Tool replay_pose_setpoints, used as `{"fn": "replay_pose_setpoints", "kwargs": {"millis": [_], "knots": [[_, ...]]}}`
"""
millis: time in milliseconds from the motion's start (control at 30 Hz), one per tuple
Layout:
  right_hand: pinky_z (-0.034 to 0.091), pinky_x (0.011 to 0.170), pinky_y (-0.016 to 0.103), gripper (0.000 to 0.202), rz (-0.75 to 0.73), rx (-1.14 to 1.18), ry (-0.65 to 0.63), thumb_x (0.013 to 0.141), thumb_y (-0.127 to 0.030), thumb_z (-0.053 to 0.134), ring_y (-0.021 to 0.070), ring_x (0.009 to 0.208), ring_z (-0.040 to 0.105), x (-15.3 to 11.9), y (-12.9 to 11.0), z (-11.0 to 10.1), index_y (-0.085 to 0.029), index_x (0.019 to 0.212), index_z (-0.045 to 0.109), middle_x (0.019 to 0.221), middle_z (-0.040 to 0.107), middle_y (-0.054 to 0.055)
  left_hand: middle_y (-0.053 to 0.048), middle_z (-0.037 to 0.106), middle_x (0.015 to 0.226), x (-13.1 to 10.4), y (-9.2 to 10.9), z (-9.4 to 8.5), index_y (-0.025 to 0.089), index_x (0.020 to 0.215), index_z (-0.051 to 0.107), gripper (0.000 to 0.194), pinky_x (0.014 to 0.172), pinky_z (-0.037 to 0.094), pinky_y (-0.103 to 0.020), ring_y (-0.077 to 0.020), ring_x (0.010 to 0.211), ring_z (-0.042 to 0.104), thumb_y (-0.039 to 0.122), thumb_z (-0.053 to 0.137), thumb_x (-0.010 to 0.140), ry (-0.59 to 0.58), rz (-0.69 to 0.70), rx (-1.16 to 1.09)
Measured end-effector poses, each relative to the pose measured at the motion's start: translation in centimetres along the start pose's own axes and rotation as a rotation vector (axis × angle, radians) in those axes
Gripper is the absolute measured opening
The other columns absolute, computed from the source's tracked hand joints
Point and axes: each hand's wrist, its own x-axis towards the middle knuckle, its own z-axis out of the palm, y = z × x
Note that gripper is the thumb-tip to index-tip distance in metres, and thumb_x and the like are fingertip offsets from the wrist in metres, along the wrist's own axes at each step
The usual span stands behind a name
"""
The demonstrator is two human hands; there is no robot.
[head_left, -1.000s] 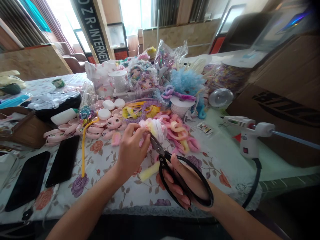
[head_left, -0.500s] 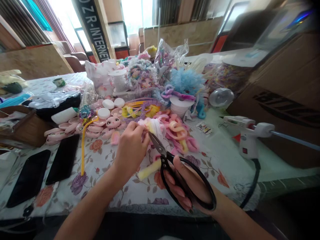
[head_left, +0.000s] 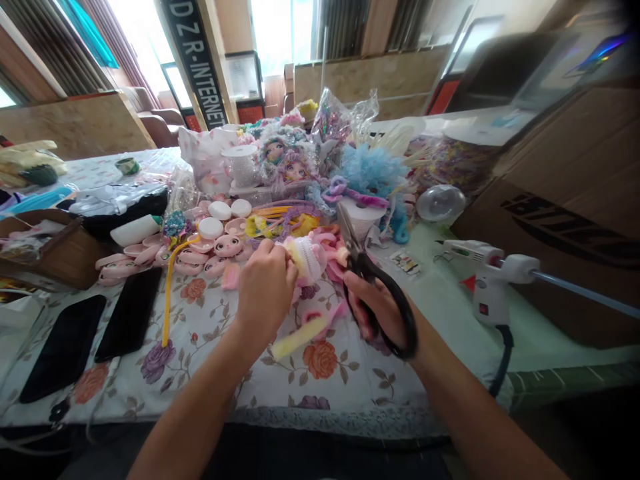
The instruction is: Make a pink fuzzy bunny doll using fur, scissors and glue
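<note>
My left hand (head_left: pixel 267 280) is closed around a small pink, yellow and white fluffy craft piece (head_left: pixel 306 259) with a white lacy band; my fingers hide part of it. In my right hand (head_left: pixel 373 307) are black-handled scissors (head_left: pixel 367 263), their blades pointing up and away, apart from the craft piece. Behind the blades lies a heap of pink and peach fuzzy strips (head_left: pixel 333 250). Below my hands, a pale yellow fuzzy strip (head_left: pixel 299 337) with a pink end rests on the flowered tablecloth (head_left: pixel 215 373).
A white glue gun (head_left: pixel 487 280) stands at right before a cardboard box (head_left: pixel 565 200). Two black phones (head_left: pixel 64 347) lie at left. Pink doll-face pieces (head_left: pixel 229 247), a ribbon spool (head_left: pixel 360 217), blue tulle (head_left: pixel 373 167) and bagged trimmings crowd the back. A yellow strip (head_left: pixel 169 293) hangs forward.
The scissors have moved away from the craft piece, up and to the right, and my right hand has risen with them. My left hand keeps hold of the craft piece.
</note>
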Motion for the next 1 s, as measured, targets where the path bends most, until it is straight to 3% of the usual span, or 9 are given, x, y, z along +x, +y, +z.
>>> {"fn": "replay_pose_setpoints", "kwargs": {"millis": [67,167,267,500,767,900,1000], "knots": [[0.035,0.052,0.025,0.047,-0.175,-0.23,0.182,0.079,-0.06,0.055,0.0112,0.049,0.044,2.7,-1.0,-0.1,-0.021,0.058,0.04,0.051,0.045,-0.004,-0.006,0.06,0.09,-0.1,0.1,0.2,0.016,0.082,0.062,0.014,0.061,0.041,-0.032,-0.0203,0.076,0.058,0.018,0.049,0.088,-0.002,0.021,-0.005],[0.034,0.057,0.026,0.04,-0.243,-0.472,0.308,0.077,-0.058,0.058,0.0153,0.061,0.049,6.0,-2.1,0.5,-0.02,0.065,0.049,0.063,0.055,0.001,-0.007,0.058,0.091,-0.2,0.1,0.4,0.015,0.083,0.059,0.015,0.066,0.043,-0.032,-0.0205,0.08,0.057,0.017,0.046,0.09,-0.022,0.046,-0.053],[0.033,0.059,0.027,0.037,-0.199,-0.589,0.315,0.078,-0.056,0.056,0.0181,0.066,0.052,7.2,-2.2,1.3,-0.02,0.07,0.055,0.069,0.06,0.004,-0.007,0.055,0.091,-0.3,-0.2,0.7,0.016,0.082,0.055,0.016,0.071,0.043,-0.032,-0.0198,0.081,0.055,0.017,0.043,0.092,-0.039,0.042,-0.145],[0.033,0.058,0.025,0.035,-0.226,-0.454,0.325,0.077,-0.054,0.056,0.0161,0.063,0.05,6.7,-0.5,1.2,-0.02,0.077,0.061,0.065,0.058,0.0,-0.003,0.052,0.086,-0.4,-1.7,1.3,0.018,0.077,0.051,0.016,0.072,0.043,-0.029,-0.0162,0.08,0.053,0.022,0.044,0.091,-0.084,-0.002,-0.504],[0.028,0.057,0.027,0.038,-0.206,-0.518,0.33,0.079,-0.057,0.05,0.0157,0.061,0.043,6.8,-0.1,1.0,-0.02,0.068,0.052,0.062,0.051,0.0,0.001,0.054,0.071,0.2,-2.4,1.0,0.017,0.08,0.056,0.022,0.057,0.041,-0.023,-0.0108,0.061,0.051,0.038,0.058,0.082,-0.256,-0.311,-1.032],[0.03,0.059,0.027,0.04,-0.204,-0.518,0.307,0.08,-0.059,0.048,0.0171,0.063,0.046,6.9,0.1,1.0,-0.021,0.071,0.054,0.066,0.054,0.001,0.001,0.058,0.072,1.2,-5.0,-0.5,0.016,0.079,0.058,0.024,0.062,0.044,-0.021,-0.009,0.063,0.053,0.039,0.065,0.077,-0.132,-0.351,-1.211],[0.032,0.06,0.028,0.043,-0.191,-0.521,0.282,0.079,-0.062,0.046,0.0189,0.064,0.049,7.0,0.2,0.9,-0.021,0.076,0.058,0.069,0.056,0.002,0.001,0.06,0.072,2.7,-8.9,-3.0,0.015,0.081,0.061,0.025,0.061,0.045,-0.02,-0.0088,0.062,0.054,0.038,0.067,0.075,0.041,-0.356,-1.118]]}}
